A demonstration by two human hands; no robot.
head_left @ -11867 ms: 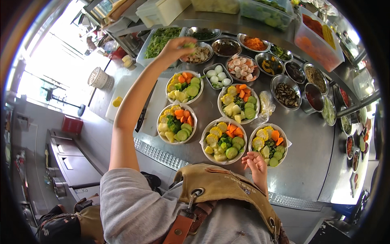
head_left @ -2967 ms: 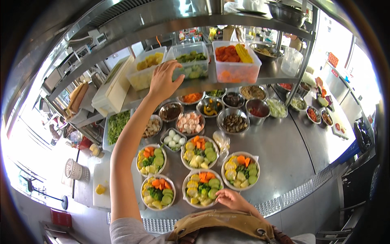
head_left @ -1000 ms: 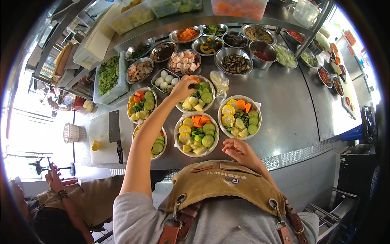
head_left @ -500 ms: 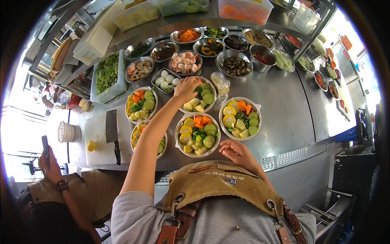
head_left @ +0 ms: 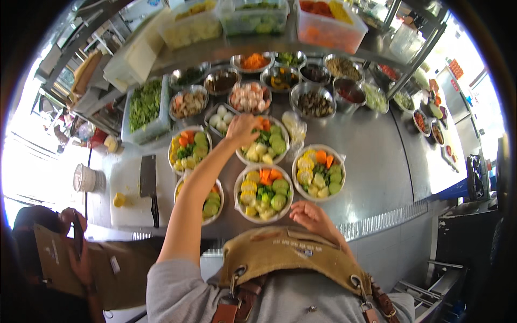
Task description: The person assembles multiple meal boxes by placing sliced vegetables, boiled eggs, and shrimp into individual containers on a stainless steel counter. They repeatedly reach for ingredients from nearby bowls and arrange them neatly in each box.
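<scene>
My left hand (head_left: 243,130) reaches over the left rim of the far middle salad bowl (head_left: 278,158), its fingers curled down and mostly hidden. Whatever they pinch cannot be made out. That bowl holds orange chunks, cucumber slices, greens and pale chunks. Below it, a near middle bowl (head_left: 264,214) also has corn rounds. My right hand (head_left: 312,216) hovers by that bowl's right side, empty, with loosely bent fingers apart. Another filled bowl (head_left: 320,195) sits to the right. On the left are two more, an upper bowl (head_left: 189,173) and a lower bowl (head_left: 212,220) partly covered by my left forearm.
Boiled eggs (head_left: 221,119) sit in a metal tray beside my left hand. Metal bowls of shrimp (head_left: 250,97), mushrooms (head_left: 313,103) and other toppings line the back. A cleaver (head_left: 148,177) lies on the white cutting board (head_left: 125,168). At left, another person (head_left: 81,258) holds a phone.
My view has tilted, so the counter sits lower in the picture. My left hand has shifted left over the far middle bowl. The person at left has leaned into view with the phone.
</scene>
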